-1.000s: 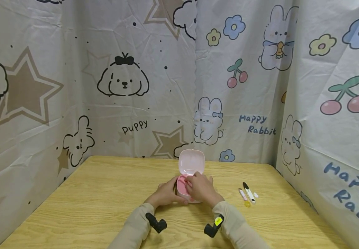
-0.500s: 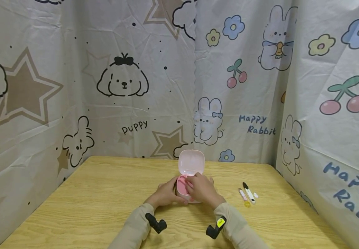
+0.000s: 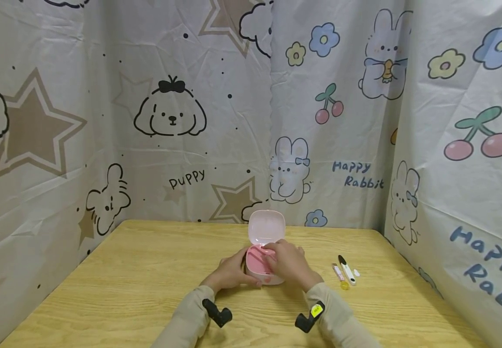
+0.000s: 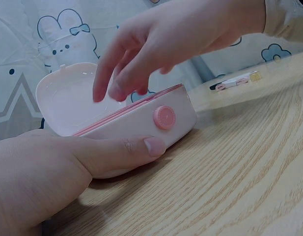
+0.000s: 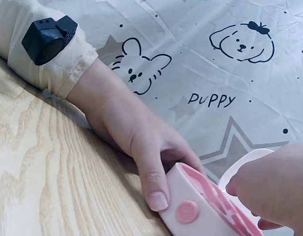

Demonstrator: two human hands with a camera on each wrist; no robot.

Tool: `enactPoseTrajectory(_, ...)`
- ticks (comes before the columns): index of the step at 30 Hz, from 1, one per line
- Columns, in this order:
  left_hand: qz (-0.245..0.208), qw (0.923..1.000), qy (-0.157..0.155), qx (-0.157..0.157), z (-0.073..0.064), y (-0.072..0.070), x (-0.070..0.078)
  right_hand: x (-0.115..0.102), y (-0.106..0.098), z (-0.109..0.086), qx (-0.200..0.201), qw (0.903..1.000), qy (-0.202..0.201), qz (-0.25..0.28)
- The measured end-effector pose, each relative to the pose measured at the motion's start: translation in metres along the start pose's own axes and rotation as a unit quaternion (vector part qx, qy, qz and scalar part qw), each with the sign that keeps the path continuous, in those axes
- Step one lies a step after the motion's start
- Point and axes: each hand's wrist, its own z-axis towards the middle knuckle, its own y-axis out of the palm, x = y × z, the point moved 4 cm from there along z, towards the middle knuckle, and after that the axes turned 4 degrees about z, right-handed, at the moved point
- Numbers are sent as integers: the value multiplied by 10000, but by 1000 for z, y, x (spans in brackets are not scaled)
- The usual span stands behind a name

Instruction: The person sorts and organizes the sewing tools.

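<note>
A small white-and-pink box [image 3: 254, 279] stands on the table, its pale lid [image 3: 266, 227] tipped up at the back. In the head view, slots show in its pink inside. My left hand [image 3: 228, 272] grips the box's left end, thumb along the front wall beside a round pink button [image 4: 164, 117]. Over the right half of the box is my right hand [image 3: 293, 265]. Its loosely bent fingers point down, and nothing shows between thumb and forefinger in the left wrist view. Its hand hides part of the inside.
On the right of the wooden table [image 3: 146, 261] lie a slim black-and-white tool [image 3: 347, 270], a pink-and-white stick-like piece [image 3: 337, 271], a round yellow piece [image 3: 344, 285] and a small white piece [image 3: 357, 273]. A printed curtain [image 3: 168, 159] surrounds the table.
My right hand has shifted slightly to the right, uncovering more of the box's pink inside. The left hand keeps its grip and the box stays in place.
</note>
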Motion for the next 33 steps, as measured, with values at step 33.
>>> enactPoseTrajectory(33,-131,9995,299,-25,0,-2,3,92,-79,-26,26,9942,1071,-111)
